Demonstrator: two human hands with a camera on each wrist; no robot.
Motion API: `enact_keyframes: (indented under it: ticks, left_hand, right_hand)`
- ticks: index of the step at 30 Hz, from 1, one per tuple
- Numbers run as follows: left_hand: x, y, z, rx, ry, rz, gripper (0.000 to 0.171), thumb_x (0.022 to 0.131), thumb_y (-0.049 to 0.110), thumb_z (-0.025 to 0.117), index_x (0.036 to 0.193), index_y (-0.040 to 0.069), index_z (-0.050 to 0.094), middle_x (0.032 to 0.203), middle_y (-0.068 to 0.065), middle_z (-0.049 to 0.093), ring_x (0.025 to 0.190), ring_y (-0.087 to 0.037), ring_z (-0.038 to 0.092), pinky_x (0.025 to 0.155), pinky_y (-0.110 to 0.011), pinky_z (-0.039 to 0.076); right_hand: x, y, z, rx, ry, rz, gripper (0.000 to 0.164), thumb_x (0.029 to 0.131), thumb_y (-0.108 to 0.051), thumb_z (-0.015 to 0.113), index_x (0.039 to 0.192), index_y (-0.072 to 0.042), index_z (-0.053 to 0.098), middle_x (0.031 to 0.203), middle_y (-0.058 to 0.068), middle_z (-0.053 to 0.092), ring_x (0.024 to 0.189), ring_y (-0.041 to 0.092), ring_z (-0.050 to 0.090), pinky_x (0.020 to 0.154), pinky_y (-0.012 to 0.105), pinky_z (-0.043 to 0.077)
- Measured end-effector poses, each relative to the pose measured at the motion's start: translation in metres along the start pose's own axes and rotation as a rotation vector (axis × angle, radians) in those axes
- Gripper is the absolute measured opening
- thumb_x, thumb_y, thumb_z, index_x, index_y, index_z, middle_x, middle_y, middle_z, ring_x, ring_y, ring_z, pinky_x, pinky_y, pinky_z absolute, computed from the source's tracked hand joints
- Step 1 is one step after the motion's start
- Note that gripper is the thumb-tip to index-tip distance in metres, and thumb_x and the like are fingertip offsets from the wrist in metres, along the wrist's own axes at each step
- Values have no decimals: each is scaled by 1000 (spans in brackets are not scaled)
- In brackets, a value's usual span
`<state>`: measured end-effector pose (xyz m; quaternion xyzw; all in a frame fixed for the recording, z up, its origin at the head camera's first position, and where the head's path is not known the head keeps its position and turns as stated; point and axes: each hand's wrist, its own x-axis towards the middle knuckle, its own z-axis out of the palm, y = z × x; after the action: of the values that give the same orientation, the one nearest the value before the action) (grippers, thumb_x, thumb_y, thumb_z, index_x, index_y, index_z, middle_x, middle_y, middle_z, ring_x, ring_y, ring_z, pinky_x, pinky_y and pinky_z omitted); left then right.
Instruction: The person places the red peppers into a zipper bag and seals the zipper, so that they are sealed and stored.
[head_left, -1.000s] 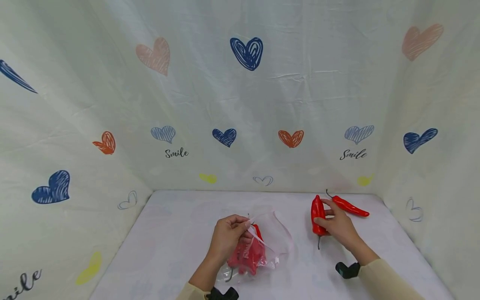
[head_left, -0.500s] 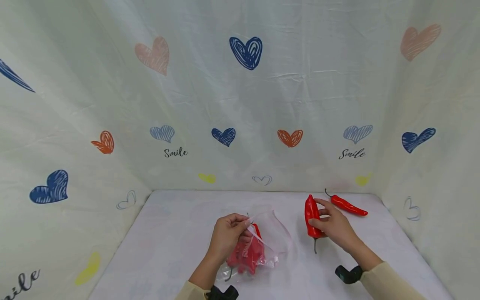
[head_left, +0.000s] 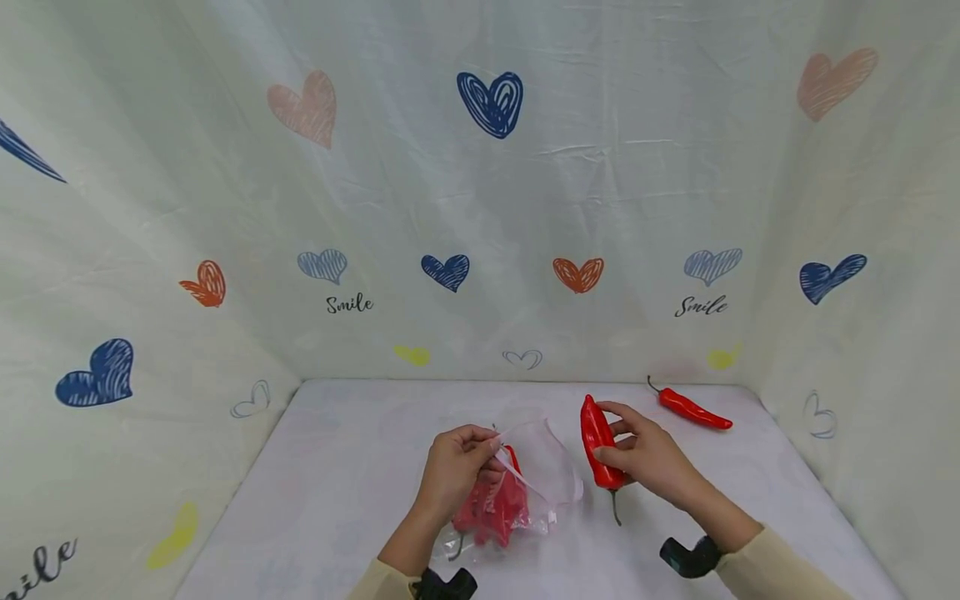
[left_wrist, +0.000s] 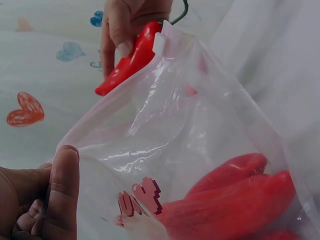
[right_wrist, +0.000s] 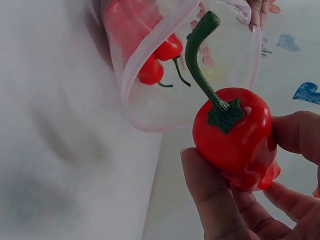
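A clear zip bag (head_left: 551, 475) with a pinkish rim stands on the table, its mouth spread toward the right. My left hand (head_left: 457, 462) pinches the bag's rim between thumb and fingers. Inside lie several red chili peppers (left_wrist: 225, 205), with green stems visible in the right wrist view. My right hand (head_left: 648, 454) grips another red chili pepper (head_left: 597, 442) around its body, just right of the bag mouth. That pepper's green stem (right_wrist: 197, 65) points down toward me. In the left wrist view, this pepper shows behind the bag's rim; whether they touch I cannot tell.
One more red chili pepper (head_left: 693, 408) lies at the table's back right. White cloth covers the table (head_left: 337, 467), and a curtain (head_left: 637, 183) printed with hearts rises behind it and along both sides. Each wrist carries a black camera (head_left: 690, 557).
My right hand has moved left with its pepper, bringing it close to the bag mouth; the pepper has tilted a little. The left hand keeps its pinch on the bag.
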<state>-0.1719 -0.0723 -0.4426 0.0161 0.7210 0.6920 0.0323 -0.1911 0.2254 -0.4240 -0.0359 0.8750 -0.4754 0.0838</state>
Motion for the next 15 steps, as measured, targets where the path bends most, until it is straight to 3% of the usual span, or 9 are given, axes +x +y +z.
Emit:
enact_keyframes:
  ticks: [15]
  left_hand:
    - [-1,2,2,15,0,0,17,101,12,71,112,-1,74,87,-11,76,70,-17,76,69,-30,66]
  right_hand:
    - [-10,-22,25,27,-169,-3,79,80,-16,89,150,-12,54,117,12,65,96,25,67,64,39,67]
